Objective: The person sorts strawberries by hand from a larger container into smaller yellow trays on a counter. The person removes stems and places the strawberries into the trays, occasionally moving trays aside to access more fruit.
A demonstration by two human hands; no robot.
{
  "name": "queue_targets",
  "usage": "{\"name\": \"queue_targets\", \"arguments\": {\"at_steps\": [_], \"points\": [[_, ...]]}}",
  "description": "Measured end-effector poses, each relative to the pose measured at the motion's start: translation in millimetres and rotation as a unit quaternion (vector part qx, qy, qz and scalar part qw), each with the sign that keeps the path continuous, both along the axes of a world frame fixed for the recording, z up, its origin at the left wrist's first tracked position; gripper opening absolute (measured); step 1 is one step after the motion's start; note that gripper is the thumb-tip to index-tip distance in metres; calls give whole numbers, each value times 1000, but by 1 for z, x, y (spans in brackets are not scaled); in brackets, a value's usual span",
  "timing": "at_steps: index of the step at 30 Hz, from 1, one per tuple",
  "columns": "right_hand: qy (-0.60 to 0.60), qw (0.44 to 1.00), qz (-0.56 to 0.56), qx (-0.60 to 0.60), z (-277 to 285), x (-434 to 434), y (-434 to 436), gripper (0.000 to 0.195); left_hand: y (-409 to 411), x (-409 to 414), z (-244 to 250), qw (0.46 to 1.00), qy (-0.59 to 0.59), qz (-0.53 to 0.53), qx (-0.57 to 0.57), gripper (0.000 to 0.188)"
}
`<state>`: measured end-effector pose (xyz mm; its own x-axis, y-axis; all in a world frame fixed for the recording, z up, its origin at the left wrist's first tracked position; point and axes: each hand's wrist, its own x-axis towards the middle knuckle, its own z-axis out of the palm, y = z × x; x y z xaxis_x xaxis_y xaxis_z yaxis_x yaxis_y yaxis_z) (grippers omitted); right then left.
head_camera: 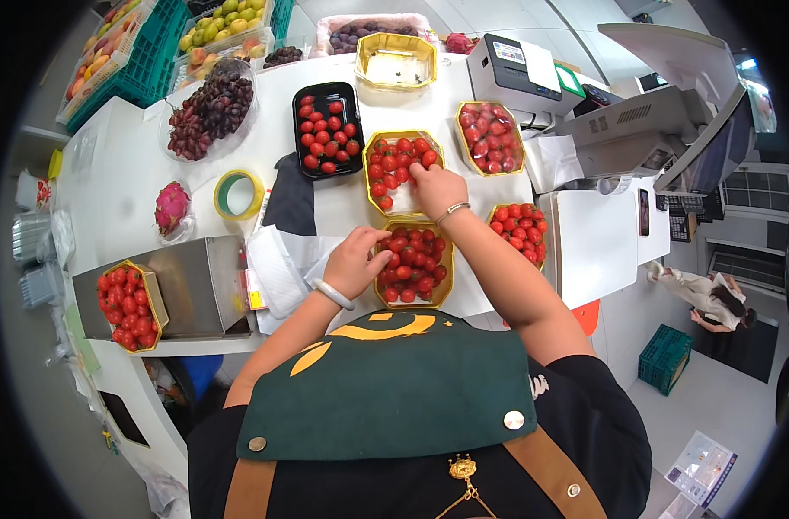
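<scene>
My right hand (440, 188) reaches into a gold-rimmed plastic box (369, 188) of cherry tomatoes (389, 162). Its fingertips are down among the fruit, and whether they grip one is hidden. The white bottom of this box shows at its near side. Closer to me stands a second gold-rimmed box (447, 295), filled with cherry tomatoes (407, 259). At its left rim is my left hand (355, 263), thumb and forefinger apart over the fruit, with nothing visible between them. A black tray (301, 165) of loosely spread cherry tomatoes (329, 133) lies beyond, to the left.
Other filled tomato boxes stand at right (517, 230), back right (491, 139) and on a steel stand (193, 285) at left (128, 308). Around them are an empty gold box (396, 58), grapes (213, 110), a dragon fruit (172, 207), tape (238, 194) and a printer (508, 71).
</scene>
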<state>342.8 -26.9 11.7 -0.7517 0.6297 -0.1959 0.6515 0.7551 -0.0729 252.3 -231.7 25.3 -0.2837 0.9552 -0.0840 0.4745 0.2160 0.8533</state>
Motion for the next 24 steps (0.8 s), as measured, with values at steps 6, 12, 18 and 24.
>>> {"name": "queue_targets", "arguments": {"at_steps": [6,12,18,24], "points": [[54,996,-49,-43,2,1,-2,10,14,0,2,999,7,6,31,28],[167,966,-114,-161,22,33,-7,7,10,-7,-1,999,-13,34,-27,25],[162,987,-13,-9,1,22,-3,10,28,1,-10,983,144,31,112,24],[-137,988,25,-64,9,-15,-13,24,72,-24,-18,950,312,-12,15,14]]}}
